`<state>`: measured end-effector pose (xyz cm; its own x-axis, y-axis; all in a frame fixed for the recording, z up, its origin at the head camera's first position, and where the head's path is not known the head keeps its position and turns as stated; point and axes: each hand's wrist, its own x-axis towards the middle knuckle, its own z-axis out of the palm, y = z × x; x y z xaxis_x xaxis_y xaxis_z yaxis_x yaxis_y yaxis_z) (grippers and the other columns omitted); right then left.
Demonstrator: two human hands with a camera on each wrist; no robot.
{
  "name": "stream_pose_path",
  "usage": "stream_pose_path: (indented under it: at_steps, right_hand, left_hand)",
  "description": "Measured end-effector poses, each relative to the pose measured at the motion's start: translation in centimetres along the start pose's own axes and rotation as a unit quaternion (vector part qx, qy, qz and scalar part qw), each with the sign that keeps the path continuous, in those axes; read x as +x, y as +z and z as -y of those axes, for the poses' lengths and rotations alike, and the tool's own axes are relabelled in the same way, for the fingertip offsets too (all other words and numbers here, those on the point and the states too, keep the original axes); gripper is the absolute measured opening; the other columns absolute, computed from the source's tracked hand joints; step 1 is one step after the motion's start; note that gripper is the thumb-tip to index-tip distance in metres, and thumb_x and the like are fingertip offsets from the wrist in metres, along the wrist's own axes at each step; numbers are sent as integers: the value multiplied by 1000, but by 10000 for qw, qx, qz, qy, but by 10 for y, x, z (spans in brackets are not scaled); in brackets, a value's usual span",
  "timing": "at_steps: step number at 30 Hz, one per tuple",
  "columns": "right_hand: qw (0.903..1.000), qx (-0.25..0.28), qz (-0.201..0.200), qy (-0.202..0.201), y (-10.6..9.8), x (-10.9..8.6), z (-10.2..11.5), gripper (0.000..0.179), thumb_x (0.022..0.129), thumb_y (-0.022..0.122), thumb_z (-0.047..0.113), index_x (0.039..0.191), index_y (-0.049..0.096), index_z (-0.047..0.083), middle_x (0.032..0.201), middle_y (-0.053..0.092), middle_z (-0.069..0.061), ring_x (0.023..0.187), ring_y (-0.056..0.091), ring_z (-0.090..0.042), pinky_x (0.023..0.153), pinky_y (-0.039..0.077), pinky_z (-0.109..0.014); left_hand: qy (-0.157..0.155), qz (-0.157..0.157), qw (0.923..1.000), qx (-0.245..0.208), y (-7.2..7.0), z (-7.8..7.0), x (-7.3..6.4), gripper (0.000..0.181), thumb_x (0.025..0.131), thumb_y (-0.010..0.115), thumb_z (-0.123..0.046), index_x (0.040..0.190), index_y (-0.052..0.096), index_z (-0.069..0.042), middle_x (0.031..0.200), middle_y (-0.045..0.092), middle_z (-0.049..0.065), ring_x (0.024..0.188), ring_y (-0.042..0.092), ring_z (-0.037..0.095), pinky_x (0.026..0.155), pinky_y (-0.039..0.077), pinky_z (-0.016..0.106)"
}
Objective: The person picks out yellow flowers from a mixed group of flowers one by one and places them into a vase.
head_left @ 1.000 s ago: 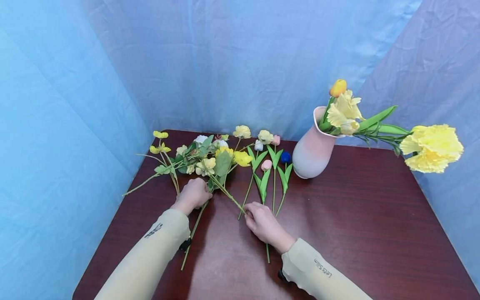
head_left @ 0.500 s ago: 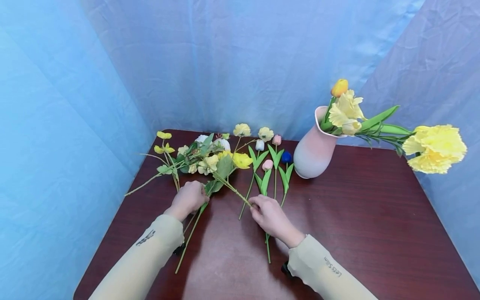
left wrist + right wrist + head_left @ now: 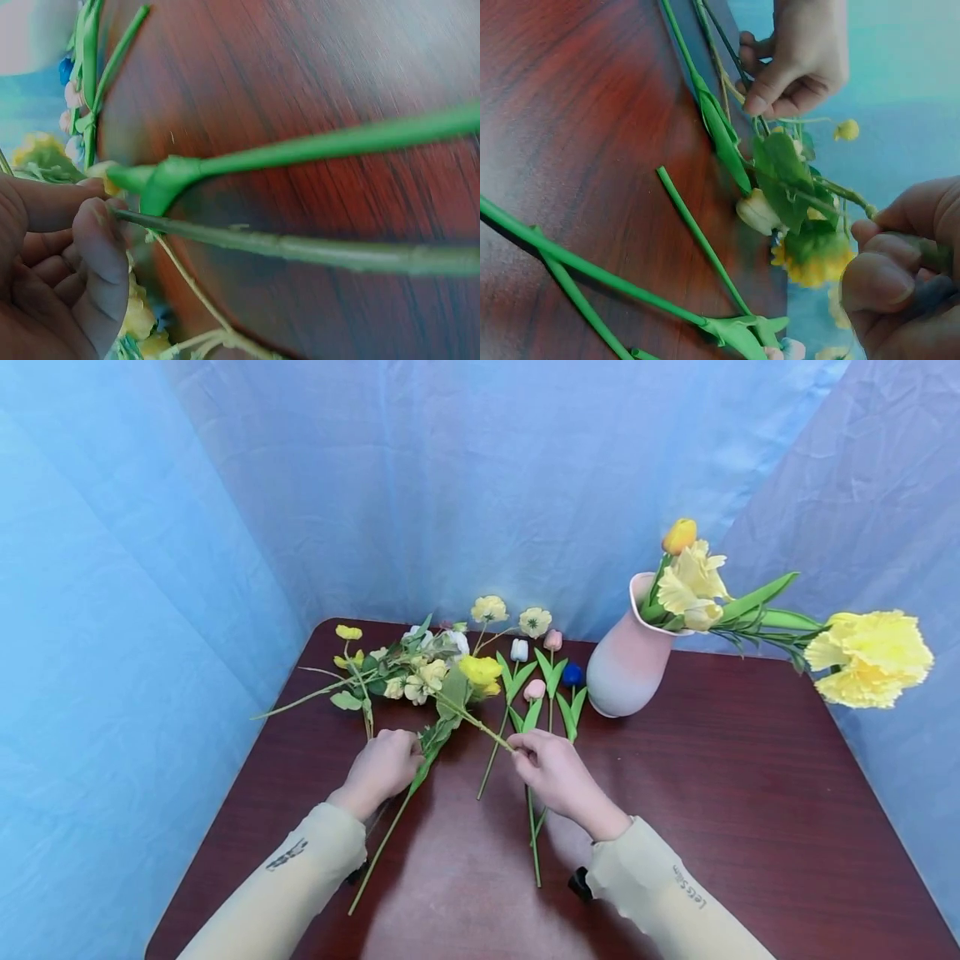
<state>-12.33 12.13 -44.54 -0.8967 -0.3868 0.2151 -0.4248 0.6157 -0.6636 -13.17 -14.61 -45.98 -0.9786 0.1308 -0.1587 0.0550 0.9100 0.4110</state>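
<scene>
My left hand (image 3: 381, 770) is at the left of the table, thumb and fingers pinching a thin dark green flower stem (image 3: 300, 249) that reaches into the flower pile. A bright green stem (image 3: 315, 154) with a leaf at its base runs beside it. To the right, my right hand (image 3: 558, 778) pinches the end of a pale green flower stem (image 3: 480, 725), which slants up-left toward cream blossoms (image 3: 427, 681). A yellow flower (image 3: 480, 670) and a broad leaf (image 3: 780, 161) overlap the stems between my hands. The heads of the pile partly hide one another.
Behind my right hand lie several tulips, among them a blue tulip (image 3: 572, 674) and a pink tulip (image 3: 534, 691). A pink-and-white vase (image 3: 628, 668) stands further right, with a large yellow flower (image 3: 870, 658) leaning far out. Blue curtains (image 3: 480, 485) enclose the table (image 3: 750, 793).
My right hand has moved right and away from me, drawing its stem along. The left-hand flowers in the pile have shifted right. My left hand dips slightly, then comes a little to the right.
</scene>
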Motion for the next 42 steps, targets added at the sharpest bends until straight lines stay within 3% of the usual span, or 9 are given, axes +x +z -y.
stream_pose_path:
  at_steps: [7,13,25,31,34,36,37,40,42]
  right_hand:
    - [9991,261,-79,328,-10,2,0,16,97,65,3,108,76,1,104,73,-8,88,70,-20,77,57,-37]
    - [9989,276,-90,372,-18,5,2,18,99,63,5,111,75,2,106,72,-9,88,69,-20,78,56,-36]
    - [9987,225,-325,325,-41,10,2,21,100,62,6,116,75,4,105,72,-7,86,63,-19,77,54,-36]
    - [9990,145,-394,172,-52,10,3,20,100,62,6,116,74,2,106,72,-9,93,67,-22,81,57,-41]
    - [9991,-1,-404,105,-56,9,4,19,101,61,6,115,74,2,104,71,-8,90,66,-22,78,56,-41]
    - [9991,-67,-404,77,-56,8,3,19,100,62,6,114,74,2,104,72,-8,91,66,-22,79,55,-41]
    - [9992,-80,-396,64,-56,8,3,18,100,62,5,113,74,2,103,72,-8,89,65,-22,78,55,-41]
    - [9991,-130,-396,8,-55,7,3,17,99,63,5,111,75,2,102,72,-8,88,64,-21,77,54,-40]
    - [9991,-147,-395,-19,-54,7,2,17,99,63,4,111,75,2,101,71,-7,86,62,-20,76,53,-39]
  left_hand:
    - [85,-158,9975,689,-4,12,-5,25,94,73,-13,71,63,-16,68,61,1,59,59,22,54,48,42]
    - [80,-206,9966,789,-2,15,-6,23,91,77,-16,73,63,-16,70,62,0,61,62,24,54,50,44]
    - [226,-719,9894,1244,-4,34,-9,11,93,74,-13,85,67,-9,79,64,6,72,68,36,57,53,51]
    - [81,-684,9889,1314,-4,45,-8,11,93,74,-16,87,68,-9,83,65,10,71,68,38,55,53,52]
    - [235,-1083,9857,1270,-4,48,-7,15,94,75,-22,89,69,-8,86,64,11,71,67,37,54,53,53]
    - [628,-1742,9750,1229,-7,48,-6,14,94,73,-22,93,72,-8,89,64,11,76,67,36,55,54,54]
    - [896,-2146,9646,1241,-10,47,-5,14,94,73,-21,97,73,-7,91,65,12,78,67,36,56,55,53]
    - [1642,-3219,9220,1389,-25,47,3,16,94,68,-9,108,75,-3,98,69,14,89,64,38,67,57,50]
    - [1873,-3558,9028,1527,-39,50,12,22,93,65,-4,113,73,-1,106,69,18,99,62,41,80,55,51]
